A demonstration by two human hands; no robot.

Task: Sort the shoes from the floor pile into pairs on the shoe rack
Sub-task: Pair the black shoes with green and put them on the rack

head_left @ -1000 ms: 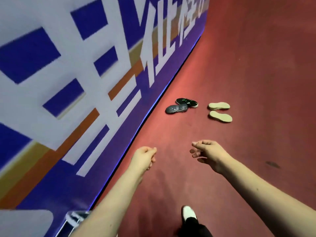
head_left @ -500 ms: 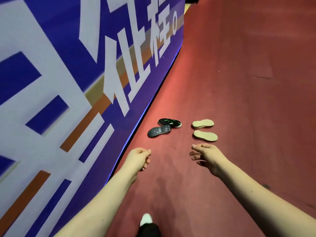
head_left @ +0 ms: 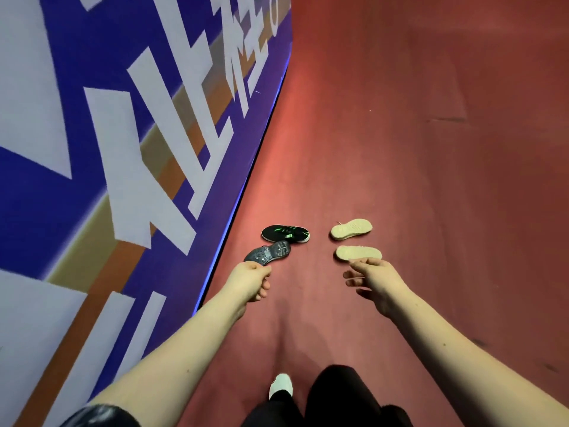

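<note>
Several shoes lie on the red floor ahead. A black shoe with green stripes (head_left: 285, 233) rests on its side, and its partner (head_left: 268, 253) lies sole up, dark grey, just in front of it. To the right, two beige shoes lie sole up: the far one (head_left: 351, 229) and the near one (head_left: 358, 252). My left hand (head_left: 250, 281) hangs with loosely curled fingers and holds nothing, just short of the grey sole. My right hand (head_left: 374, 278) reaches out with relaxed fingers, its fingertips overlapping the near beige shoe's edge. No shoe rack is in view.
A tall blue wall banner (head_left: 129, 155) with white and orange lettering runs along the left, meeting the red floor (head_left: 431, 180) in a straight edge. My own legs in black trousers and a white-toed foot (head_left: 280, 385) show at the bottom.
I have walked toward the shoes, so they are larger and closer. Both hands have come right up to them; neither has taken hold of anything.
</note>
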